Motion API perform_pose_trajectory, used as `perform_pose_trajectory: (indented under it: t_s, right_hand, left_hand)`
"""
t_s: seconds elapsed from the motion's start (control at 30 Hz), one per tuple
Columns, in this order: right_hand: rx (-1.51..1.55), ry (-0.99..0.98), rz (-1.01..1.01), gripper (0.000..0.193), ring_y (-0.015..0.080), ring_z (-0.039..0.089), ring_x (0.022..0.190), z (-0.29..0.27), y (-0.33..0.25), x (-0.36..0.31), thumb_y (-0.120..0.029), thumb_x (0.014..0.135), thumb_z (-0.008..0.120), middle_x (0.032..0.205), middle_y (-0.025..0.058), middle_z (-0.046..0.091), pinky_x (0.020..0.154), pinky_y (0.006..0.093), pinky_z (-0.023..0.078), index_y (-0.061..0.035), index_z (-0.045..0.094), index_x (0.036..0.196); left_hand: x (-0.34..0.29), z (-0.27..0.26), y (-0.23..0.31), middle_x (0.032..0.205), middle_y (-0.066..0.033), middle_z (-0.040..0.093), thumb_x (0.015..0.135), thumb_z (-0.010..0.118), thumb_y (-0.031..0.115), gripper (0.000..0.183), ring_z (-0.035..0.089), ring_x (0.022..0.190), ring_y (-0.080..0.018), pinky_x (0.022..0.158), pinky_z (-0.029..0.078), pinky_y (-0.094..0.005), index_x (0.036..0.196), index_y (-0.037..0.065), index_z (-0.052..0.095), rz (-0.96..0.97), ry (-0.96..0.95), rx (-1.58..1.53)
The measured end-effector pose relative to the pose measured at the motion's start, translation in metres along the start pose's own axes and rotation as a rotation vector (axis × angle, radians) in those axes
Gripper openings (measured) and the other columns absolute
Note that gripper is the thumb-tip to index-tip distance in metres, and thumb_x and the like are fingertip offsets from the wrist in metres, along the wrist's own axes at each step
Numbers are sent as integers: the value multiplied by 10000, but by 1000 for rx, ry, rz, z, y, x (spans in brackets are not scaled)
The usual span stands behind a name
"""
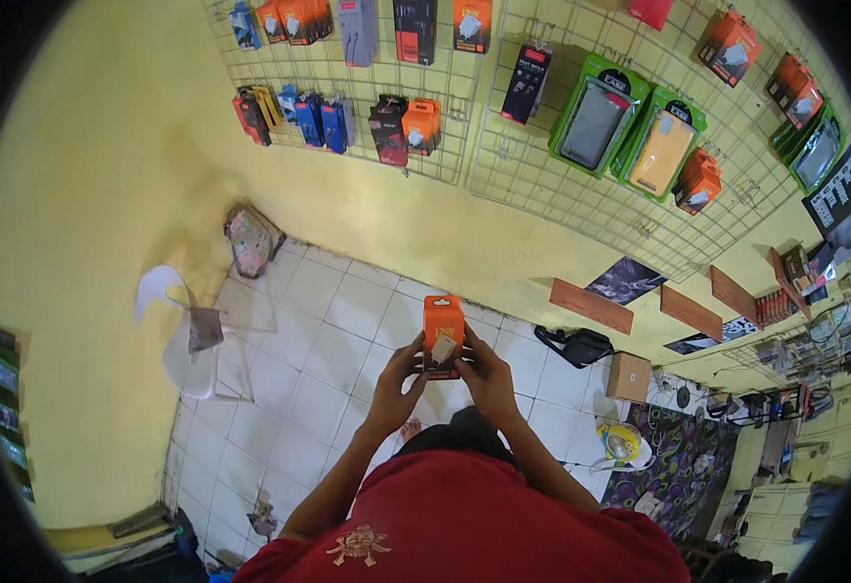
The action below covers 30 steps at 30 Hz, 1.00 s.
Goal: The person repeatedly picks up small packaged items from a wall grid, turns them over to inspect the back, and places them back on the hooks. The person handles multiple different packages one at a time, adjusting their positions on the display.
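Note:
Upright in front of me I hold an orange and dark charger box (442, 321) with a hang hole at its top and a white plug adapter pictured on the front. Fingers of my left hand (401, 374) are closed on its lower left side. My right hand (484, 371) grips the lower right side the same way. Both forearms reach up from my red shirt.
Ahead, a wire grid (513, 165) on the yellow wall carries several hanging boxes and phone cases (595, 121). A white chair (190, 360) stands at left. On the tiled floor are a black bag (581, 347), a cardboard box (629, 377) and a patterned mat (683, 447).

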State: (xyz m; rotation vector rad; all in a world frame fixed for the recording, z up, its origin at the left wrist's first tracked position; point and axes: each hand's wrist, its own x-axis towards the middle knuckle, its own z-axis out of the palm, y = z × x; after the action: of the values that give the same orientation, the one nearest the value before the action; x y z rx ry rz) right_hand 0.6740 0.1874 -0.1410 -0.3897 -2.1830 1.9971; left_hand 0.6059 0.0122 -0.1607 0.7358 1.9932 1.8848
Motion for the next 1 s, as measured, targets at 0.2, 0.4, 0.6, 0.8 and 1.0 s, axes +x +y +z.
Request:
perform_pose_trajectory:
  t_s: [0.2,0.4,0.6,0.8,1.0]
  right_hand:
    - [-28,96,-183,666,225,636,1135,11,-21,80,81,926,590,1337,143,588,919,337,559,-110,395,1534]
    - [-97,190,-281,637,192,608,1161,-5,-43,175,125,929,566,1338,117,566,904,294,547,-24,389,1522]
    - [-210,380,-523,559,240,650,1086,-26,-124,271,44,925,622,1239,160,615,888,332,544,-21,479,1461]
    - [-178,428,-807,567,195,644,1040,-44,-208,339,42,909,654,1232,144,628,845,299,544,-67,521,1450]
    - [-198,455,-747,558,164,617,1122,-51,-226,377,60,950,607,1247,80,587,919,289,535,-55,477,1479]
  left_hand:
    - [89,-37,10,1323,-162,549,898,573,-117,689,640,1159,-248,982,538,-361,1532,74,385,95,-52,-2]
    - [198,-48,14,1337,-156,551,902,569,-134,668,633,1174,-235,996,521,-352,1518,66,404,163,-75,11]
    - [319,-60,61,1387,-145,527,913,547,-147,656,571,1250,-221,1049,477,-359,1521,33,380,390,-69,-12]
    - [399,-67,133,1461,-123,465,965,475,-126,643,512,1318,-210,1096,418,-342,1562,36,303,491,-98,-227]
    - [458,-69,141,1398,-108,448,970,469,-115,633,516,1276,-195,1064,419,-305,1562,52,322,604,-81,-164]
